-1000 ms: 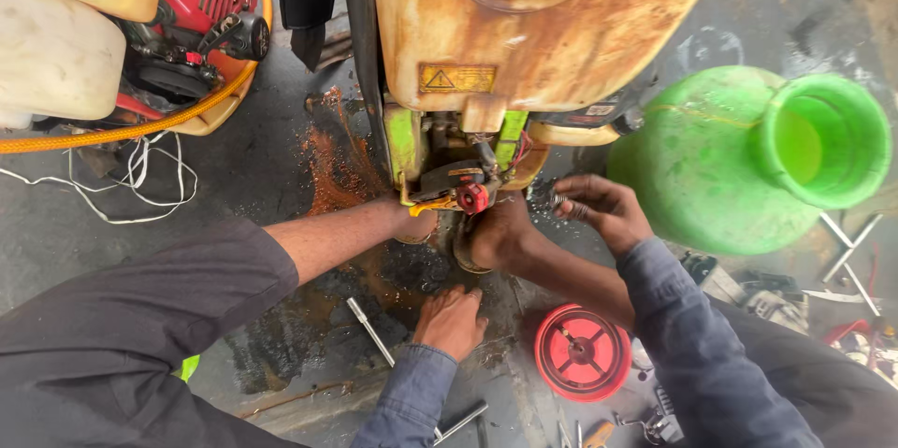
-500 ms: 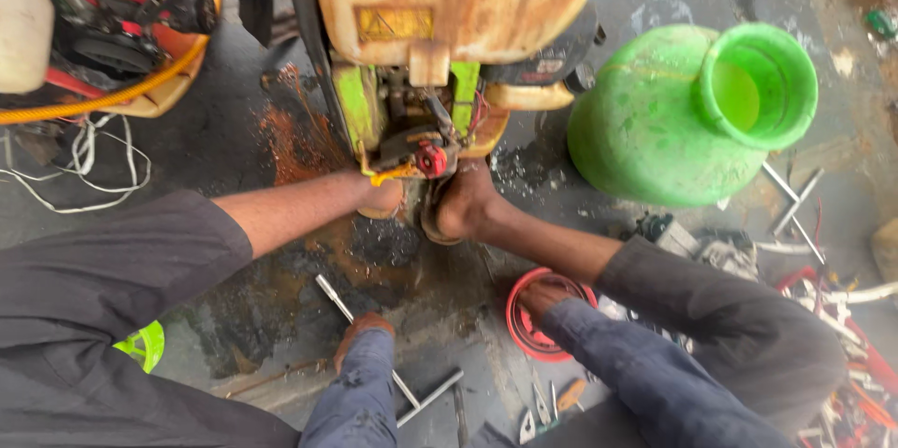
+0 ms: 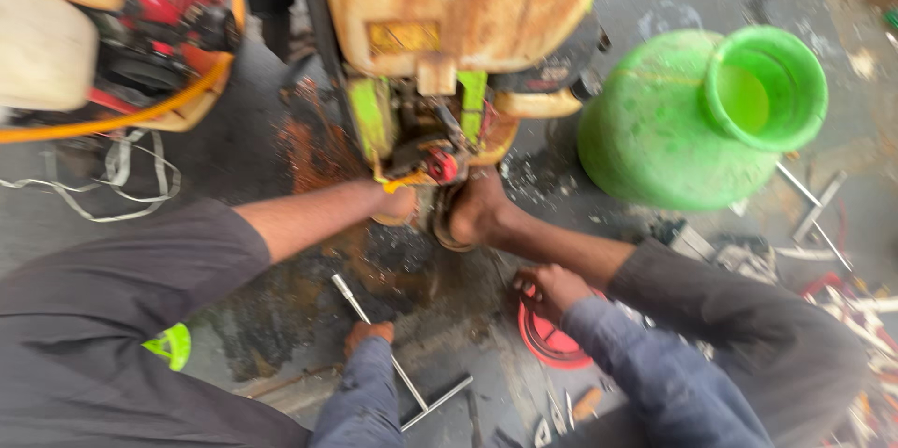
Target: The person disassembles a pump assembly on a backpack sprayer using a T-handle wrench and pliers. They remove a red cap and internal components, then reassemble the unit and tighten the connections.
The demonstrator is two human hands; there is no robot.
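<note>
L hand (image 3: 367,334) rests low on the floor, fingers curled onto a T-handle socket wrench (image 3: 393,361). R hand (image 3: 550,287) reaches down w/ bent wrist, fingers closed on the rim of a red round cover (image 3: 552,340), just below the rusty yellow engine unit (image 3: 458,8). Green jug (image 3: 697,116) sits well apart at right.

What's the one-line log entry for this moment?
Left hand: by T-handle wrench, grip unclear | Right hand: on red round cover rim, grip unclear | Feet: against rusty machine | Nearby: green jug
</note>
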